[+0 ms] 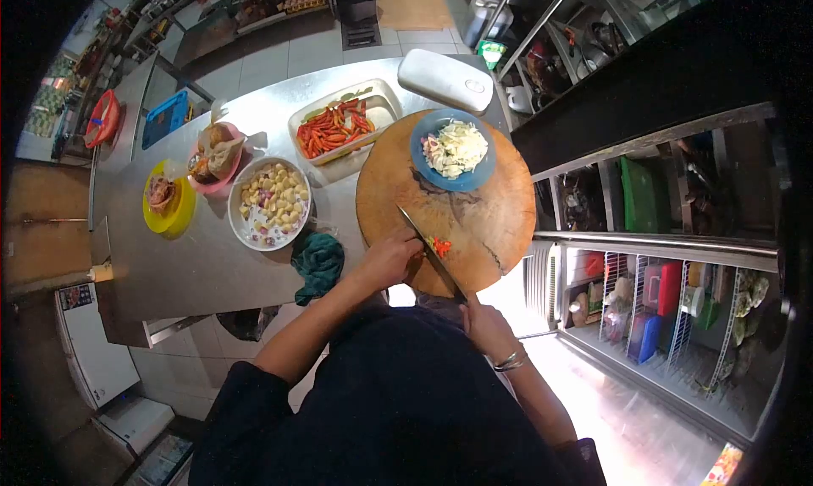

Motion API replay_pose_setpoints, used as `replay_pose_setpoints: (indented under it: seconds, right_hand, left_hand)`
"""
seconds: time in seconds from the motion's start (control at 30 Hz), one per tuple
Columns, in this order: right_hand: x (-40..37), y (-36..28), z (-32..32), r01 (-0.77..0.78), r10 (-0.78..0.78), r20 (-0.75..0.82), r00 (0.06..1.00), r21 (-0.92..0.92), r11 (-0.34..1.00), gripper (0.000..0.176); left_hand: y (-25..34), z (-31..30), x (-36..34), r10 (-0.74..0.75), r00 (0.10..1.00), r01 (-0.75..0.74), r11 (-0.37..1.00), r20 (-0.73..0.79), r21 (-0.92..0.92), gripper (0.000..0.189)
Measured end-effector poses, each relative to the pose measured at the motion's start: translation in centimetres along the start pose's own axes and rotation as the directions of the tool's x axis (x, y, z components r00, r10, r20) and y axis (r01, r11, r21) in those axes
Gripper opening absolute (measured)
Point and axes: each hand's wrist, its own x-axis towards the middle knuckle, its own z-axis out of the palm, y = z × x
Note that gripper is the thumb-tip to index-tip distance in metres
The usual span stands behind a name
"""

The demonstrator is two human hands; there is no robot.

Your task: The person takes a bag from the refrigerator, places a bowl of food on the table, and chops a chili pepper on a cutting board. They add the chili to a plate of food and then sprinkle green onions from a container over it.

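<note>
My right hand (489, 328) is wrapped round the handle of a kitchen knife (434, 256), whose long blade points away to the upper left over a round wooden chopping board (385, 177). Close against the blade, my left hand (395, 257) is closed with its fingers curled on the board; whatever they hold is hidden. Just right of the blade lie small chopped red chili pieces (440, 246). A blue plate (483, 177) with sliced garlic (460, 147) and some pinkish slices stands on the board's far side.
Left on the steel table (203, 278) are a rectangular tub (385, 105) of red chilies (334, 129), a white bowl (269, 245) of peeled garlic, a green cloth (318, 266), a pink bowl (233, 173) and a yellow plate (178, 219). A lidded metal box (445, 80) stands behind; an open fridge (660, 317) is at right.
</note>
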Motion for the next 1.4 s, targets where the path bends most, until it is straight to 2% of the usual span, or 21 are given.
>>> replay_pose_setpoints:
  seconds: [0.07,0.1,0.17,0.2,0.27,0.3,0.33,0.43,0.5,0.57,0.67,0.73,0.9,1.0,1.07,1.13,1.37,1.4]
  right_hand:
    - [-0.4,-0.4,-1.1,-0.04,0.044,-0.014,0.999,0.173,0.984,0.024]
    - [-0.6,-0.7,-1.8,-0.04,0.043,-0.018,0.999,0.175,0.984,0.024]
    - [-1.0,-1.2,-3.3,-0.081,0.086,-0.013,0.996,0.229,0.97,0.025]
    - [-1.1,-1.0,-3.5,-0.085,0.09,-0.01,0.996,0.231,0.969,0.025]
    - [-1.3,-0.4,-3.9,-0.043,0.08,-0.158,0.984,0.227,0.973,0.025]
    - [-1.3,0.7,-3.4,0.009,0.042,-0.235,0.971,0.211,0.977,0.021]
    - [-1.3,0.7,-3.7,0.009,0.043,-0.236,0.971,0.212,0.977,0.021]
    - [-1.8,0.4,-4.3,0.086,-0.004,-0.442,0.897,0.166,0.982,0.011]
    - [-2.1,0.8,-4.0,0.095,-0.024,-0.475,0.88,0.127,0.987,0.01]
    - [-2.4,0.0,-4.7,0.102,-0.043,-0.509,0.86,0.088,0.991,0.009]
    - [-3.1,-0.5,-4.8,0.135,-0.089,-0.573,0.814,0.039,0.99,0.009]
    - [-3.4,0.7,-3.1,0.17,-0.218,-0.687,0.693,-0.139,0.976,0.011]
    - [-4.5,1.1,-2.1,0.11,-0.124,-0.654,0.746,-0.062,0.992,0.011]
    - [-4.8,0.7,-2.2,0.083,-0.066,-0.632,0.772,-0.003,0.997,0.01]
    - [-4.9,0.7,-2.1,0.059,-0.031,-0.618,0.786,0.025,0.998,0.01]
    - [-4.8,0.8,-1.9,0.038,0.008,-0.604,0.797,0.064,0.997,0.01]
    - [-5.3,1.5,-0.9,0.05,0.022,-0.593,0.805,0.105,0.993,0.012]
    - [-5.4,1.4,-1.0,0.016,0.041,-0.574,0.818,0.094,0.995,0.012]
  left_hand:
    - [0.0,0.0,-0.2,0.134,0.983,-0.124,0.989,-0.129,0.081,0.021]
    - [-0.2,-0.2,-0.6,0.136,0.982,-0.126,0.988,-0.128,0.084,0.021]
    - [0.2,-1.5,-1.7,-0.042,0.999,0.042,0.999,-0.012,0.003,0.023]
    - [0.2,-1.7,-2.3,-0.043,0.999,0.043,0.999,-0.007,0.001,0.023]
    - [0.1,-2.1,-3.2,-0.077,0.994,0.074,0.996,-0.079,-0.044,0.024]
    - [0.3,-2.1,-3.3,-0.076,0.994,0.073,0.996,-0.077,-0.044,0.024]
    - [0.4,-2.3,-3.2,-0.063,0.995,0.061,0.998,-0.08,-0.025,0.027]
    - [1.9,-2.8,-2.6,-0.039,0.998,0.039,0.999,-0.053,0.011,0.034]
    - [2.0,-2.5,-2.3,-0.023,1.0,0.023,0.999,-0.022,0.029,0.037]
    - [1.1,-1.8,-2.2,0.062,0.996,-0.068,0.994,0.065,0.085,0.045]
    - [1.1,-2.5,-2.7,0.057,0.996,-0.059,0.998,0.072,0.02,0.05]
    - [1.8,-3.1,-2.5,0.037,0.996,-0.042,0.998,0.086,0.054,0.052]
    - [1.4,-2.9,-1.3,0.052,0.994,-0.063,0.992,0.101,0.112,0.055]
    - [1.5,-2.7,-0.9,0.115,0.993,-0.119,0.987,0.041,0.112,0.046]
    - [1.2,-2.5,-0.9,0.114,0.99,-0.124,0.982,0.079,0.142,0.058]
    - [1.0,-2.1,-0.7,0.122,0.989,-0.134,0.978,0.082,0.159,0.057]
    - [1.4,-2.2,-0.6,0.145,0.988,-0.153,0.974,0.061,0.165,0.05]
    - [1.4,-2.3,-0.6,0.145,0.988,-0.153,0.974,0.058,0.165,0.05]
